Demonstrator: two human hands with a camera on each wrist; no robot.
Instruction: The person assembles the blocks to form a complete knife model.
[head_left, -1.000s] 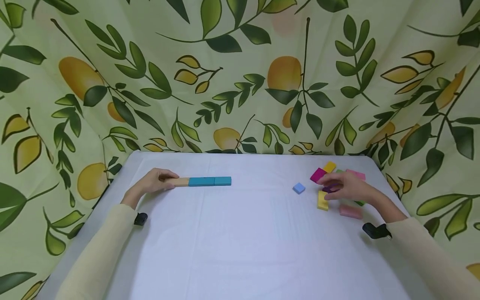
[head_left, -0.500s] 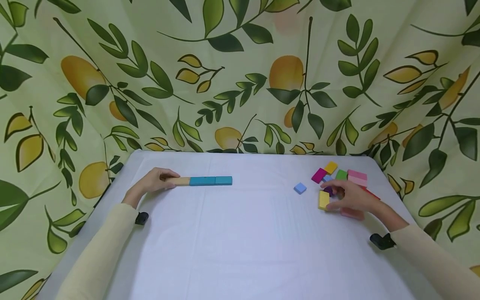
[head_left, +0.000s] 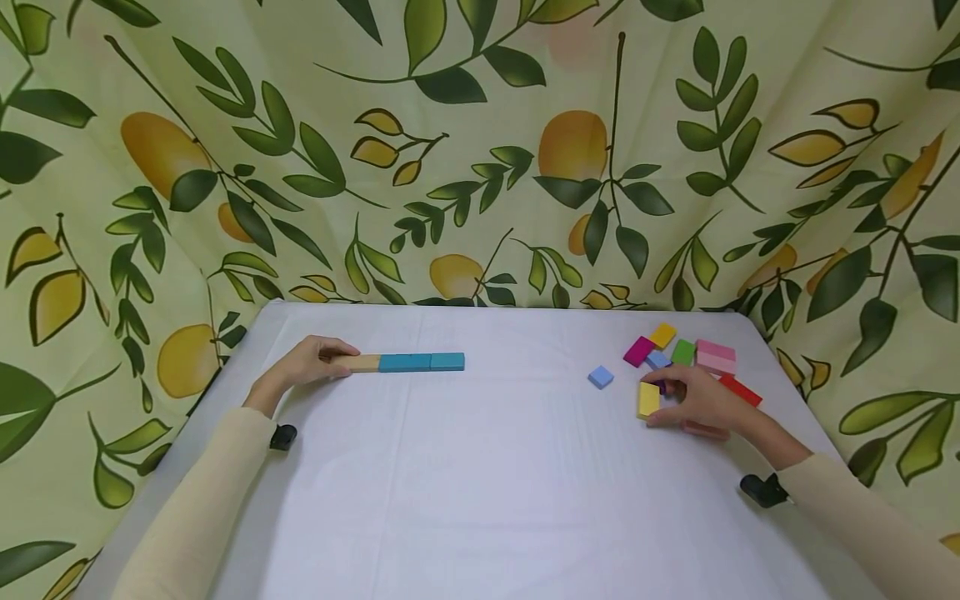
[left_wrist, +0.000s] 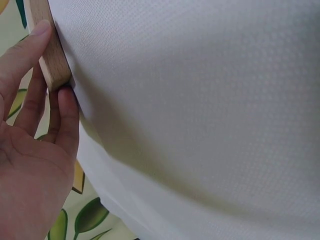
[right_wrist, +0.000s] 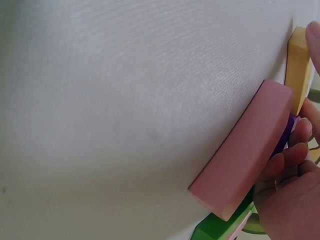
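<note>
At the far left of the table, my left hand [head_left: 307, 364] holds the end of a plain wooden block [head_left: 365, 363], with the thumb on top and fingers along its far side, as the left wrist view shows. Two teal blocks [head_left: 407, 362] continue from it in a straight row to the right. On the right side, my right hand [head_left: 705, 400] grips a yellow block [head_left: 648, 402] between thumb at its near end and index finger at its far end. A dusty-pink block [right_wrist: 245, 150] lies under this hand's palm, and a purple block [right_wrist: 283, 137] is mostly hidden by the fingers.
Around the right hand lie a magenta block [head_left: 639, 351], an orange-yellow block [head_left: 663, 336], a green block [head_left: 683, 352], pink blocks [head_left: 716, 357] and a red block [head_left: 741, 390]. A light blue block [head_left: 600, 377] sits apart, left of them. A leaf-patterned curtain [head_left: 480, 167] hangs behind the white table [head_left: 480, 500].
My right hand has come down and towards me from over the pile, and its thumb and index finger have closed on the yellow block. The left hand stays on the wooden block.
</note>
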